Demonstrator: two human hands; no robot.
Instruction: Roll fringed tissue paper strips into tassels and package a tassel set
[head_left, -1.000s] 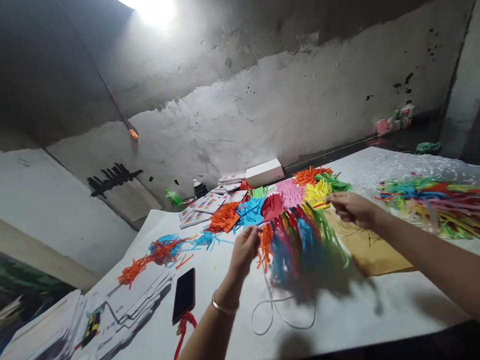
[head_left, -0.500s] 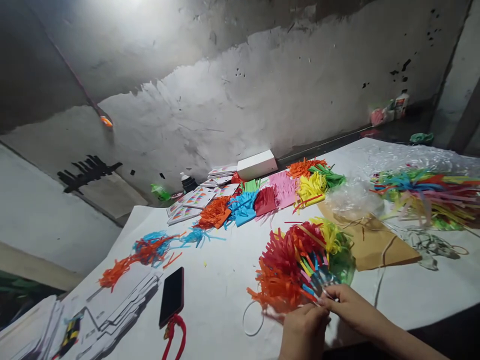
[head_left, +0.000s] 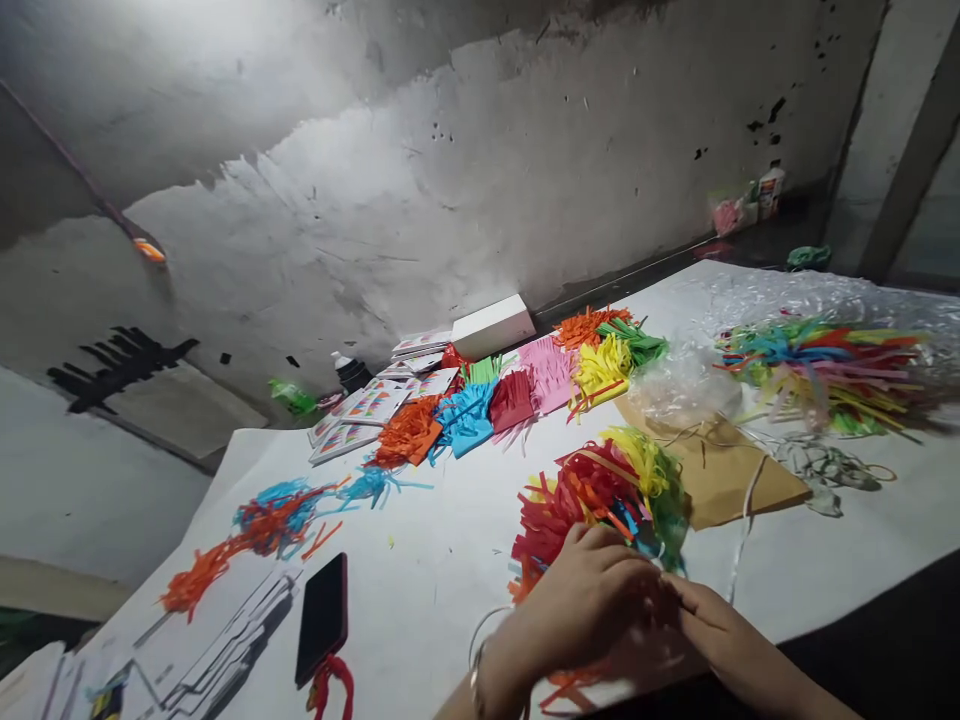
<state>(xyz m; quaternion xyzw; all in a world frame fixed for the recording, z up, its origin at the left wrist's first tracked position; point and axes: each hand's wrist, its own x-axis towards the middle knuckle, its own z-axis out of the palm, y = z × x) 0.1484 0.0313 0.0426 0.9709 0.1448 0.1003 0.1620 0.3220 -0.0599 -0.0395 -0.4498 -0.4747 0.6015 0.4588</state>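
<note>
Head view: the left hand's (head_left: pixel 596 595) fingers are clamped on the multicoloured fringe bundle (head_left: pixel 581 485), which fans beyond them over the worktop (head_left: pixel 435 570); whether the right hand's (head_left: pixel 709 615), just beside, grip it, I cannot tell.

I'd tag this a makeshift craft workroom; from my remote feed I can't tell if it's inside a home. Evidence: broad white-topped table (head_left: pixel 427 585), multicoloured bundle of fringed paper strips (head_left: pixel 581 475) on the near side, orange fringed paper pack (head_left: pixel 405 432) and pink fringed paper pack (head_left: pixel 547 372) farther back, white printed booklets with coloured shapes (head_left: pixel 367 408) far left, crumpled clear plastic wrap (head_left: pixel 810 292) far right. Rough grey cement wall (head_left: pixel 360 240) behind, patchy, unpainted-looking.
</note>
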